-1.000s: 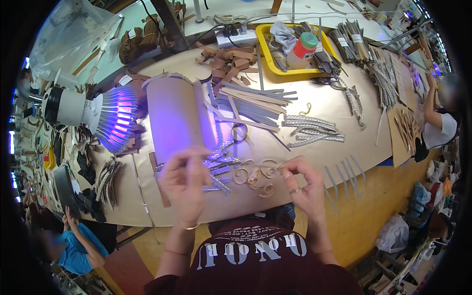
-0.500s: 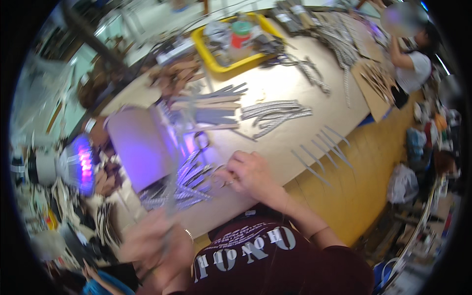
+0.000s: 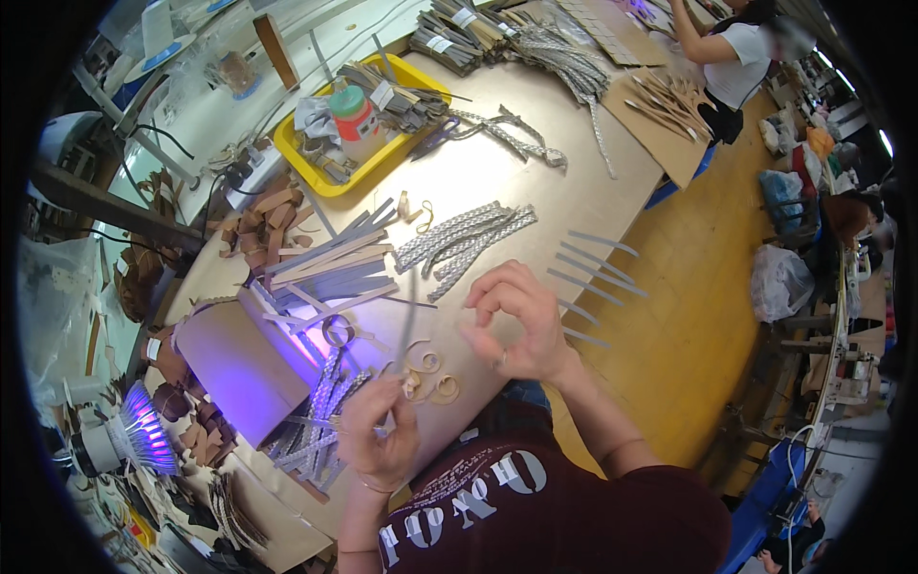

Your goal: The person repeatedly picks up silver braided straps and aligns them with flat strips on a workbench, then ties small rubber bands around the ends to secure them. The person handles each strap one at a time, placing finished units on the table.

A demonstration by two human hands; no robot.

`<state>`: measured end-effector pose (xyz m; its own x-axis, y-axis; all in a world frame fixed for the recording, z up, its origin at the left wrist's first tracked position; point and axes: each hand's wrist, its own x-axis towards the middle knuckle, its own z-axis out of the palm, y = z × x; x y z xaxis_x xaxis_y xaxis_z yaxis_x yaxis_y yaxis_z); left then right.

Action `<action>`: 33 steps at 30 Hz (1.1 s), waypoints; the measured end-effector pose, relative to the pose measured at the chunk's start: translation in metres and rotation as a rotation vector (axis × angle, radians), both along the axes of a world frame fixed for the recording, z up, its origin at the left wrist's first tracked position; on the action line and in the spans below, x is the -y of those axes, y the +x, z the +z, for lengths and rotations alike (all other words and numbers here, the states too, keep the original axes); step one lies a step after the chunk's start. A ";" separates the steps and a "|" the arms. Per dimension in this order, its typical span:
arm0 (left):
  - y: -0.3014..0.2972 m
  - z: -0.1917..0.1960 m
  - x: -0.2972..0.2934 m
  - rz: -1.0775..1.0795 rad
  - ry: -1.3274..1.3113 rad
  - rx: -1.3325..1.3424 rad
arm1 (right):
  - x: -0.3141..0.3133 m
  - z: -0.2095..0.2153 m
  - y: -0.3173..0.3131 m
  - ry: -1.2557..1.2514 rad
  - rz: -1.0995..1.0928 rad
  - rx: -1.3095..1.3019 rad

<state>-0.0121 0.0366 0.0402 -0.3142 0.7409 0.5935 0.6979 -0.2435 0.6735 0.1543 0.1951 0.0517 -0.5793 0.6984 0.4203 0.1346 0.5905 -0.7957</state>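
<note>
Over the near part of the table, my left hand (image 3: 381,430) pinches the lower end of a thin grey strip (image 3: 411,320), which stands upright and is blurred by motion. To its right my right hand (image 3: 524,320) is raised, fingers bent and parted from the thumb, with nothing visible between them. Curled beige peelings (image 3: 446,386) lie between the two hands. Several grey strips (image 3: 601,275) lie side by side across the table's right edge. Beyond my hands is a bunch of grey-white braided strips (image 3: 469,237); more braided strips (image 3: 320,397) are heaped beside my left hand.
A lamp glowing purple (image 3: 151,430) shines on a curved tan sheet (image 3: 239,368) at the left. Scissors (image 3: 338,330) lie near loose grey and beige strips (image 3: 335,268). A yellow tray (image 3: 330,187) holds a green-lidded jar (image 3: 358,124). A co-worker (image 3: 736,62) is at far right.
My left hand has come up and rightward over the table, carrying the strip. My right hand has moved away from the peelings, its fingers parting from the thumb. The whole view has shifted.
</note>
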 end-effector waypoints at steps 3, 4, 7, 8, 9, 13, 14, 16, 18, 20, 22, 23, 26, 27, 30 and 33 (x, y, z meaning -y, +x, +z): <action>0.005 0.009 -0.007 -0.110 -0.054 0.004 | 0.011 0.019 -0.012 -0.095 0.077 -0.106; 0.006 0.013 -0.010 -0.141 -0.082 -0.009 | 0.011 0.025 -0.009 -0.024 0.156 0.006; 0.006 0.019 -0.028 -0.202 -0.100 -0.009 | 0.008 0.035 -0.001 0.090 0.252 0.273; 0.006 0.020 -0.037 -0.215 -0.097 0.009 | 0.006 0.036 0.005 0.018 0.244 0.330; 0.008 0.020 -0.047 -0.235 -0.068 0.027 | 0.002 0.036 0.013 -0.042 0.232 0.413; 0.018 0.028 -0.079 -0.382 -0.256 -0.030 | -0.017 0.026 0.050 -0.297 0.035 0.378; 0.019 0.030 -0.086 -0.416 -0.410 -0.035 | -0.027 0.022 0.063 -0.366 -0.046 0.360; 0.014 0.027 -0.106 -0.331 -0.449 -0.234 | -0.053 0.010 0.090 -0.451 -0.249 0.391; 0.000 0.016 -0.132 -0.220 -0.453 -0.341 | -0.086 -0.004 0.114 -0.395 -0.479 0.565; -0.016 -0.004 -0.161 -0.086 -0.470 -0.343 | -0.109 -0.017 0.132 -0.337 -0.581 0.746; -0.030 -0.026 -0.181 0.005 -0.508 -0.340 | -0.126 -0.026 0.144 -0.376 -0.567 0.857; -0.035 -0.037 -0.187 0.050 -0.582 -0.331 | -0.131 -0.030 0.147 -0.405 -0.559 0.879; -0.043 -0.059 -0.199 0.162 -0.534 -0.428 | -0.139 -0.036 0.153 -0.450 -0.548 0.924; -0.043 -0.063 -0.200 0.160 -0.552 -0.415 | -0.140 -0.038 0.154 -0.437 -0.550 0.925; -0.042 -0.071 -0.205 0.174 -0.596 -0.394 | -0.141 -0.045 0.155 -0.407 -0.567 0.944; -0.040 -0.075 -0.212 0.227 -0.559 -0.414 | -0.142 -0.053 0.155 -0.358 -0.601 0.978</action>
<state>-0.0525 0.2483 -0.0350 -0.3279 0.9112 0.2495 0.9147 0.2401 0.3252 0.3097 0.3370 -0.0010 -0.0863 0.9536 -0.2883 0.9511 -0.0074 -0.3089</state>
